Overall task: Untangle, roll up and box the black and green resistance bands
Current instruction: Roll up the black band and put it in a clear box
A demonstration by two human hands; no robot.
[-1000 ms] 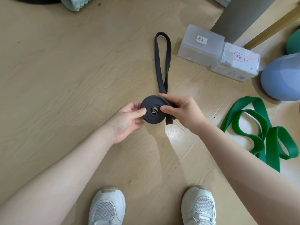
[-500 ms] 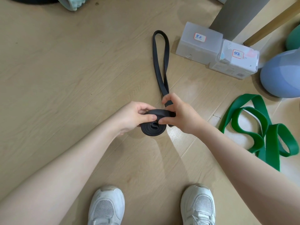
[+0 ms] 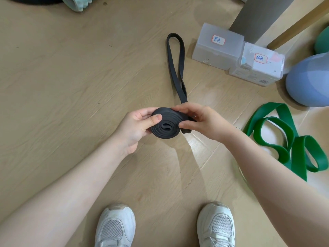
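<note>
The black resistance band (image 3: 167,128) is partly wound into a flat coil held above the wooden floor. Its loose end runs away from me as a long loop lying on the floor. My left hand (image 3: 137,127) grips the coil's left side, thumb across its face. My right hand (image 3: 201,121) pinches the coil's right edge where the loose strap leaves it. The green resistance band (image 3: 277,138) lies in twisted loops on the floor to the right. Two translucent boxes stand at the back right: the one with the black-word label (image 3: 218,47) and the one with the green-word label (image 3: 258,65).
A large blue ball (image 3: 311,79) sits right of the boxes, with a grey post (image 3: 258,16) and a wooden leg (image 3: 299,22) behind. A ridged pale green roller (image 3: 78,3) lies at the top left. My two white shoes (image 3: 115,227) are at the bottom.
The coil has turned another wrap and grown thicker, and the loose loop on the floor is a little shorter. Both hands shifted their grip round the coil.
</note>
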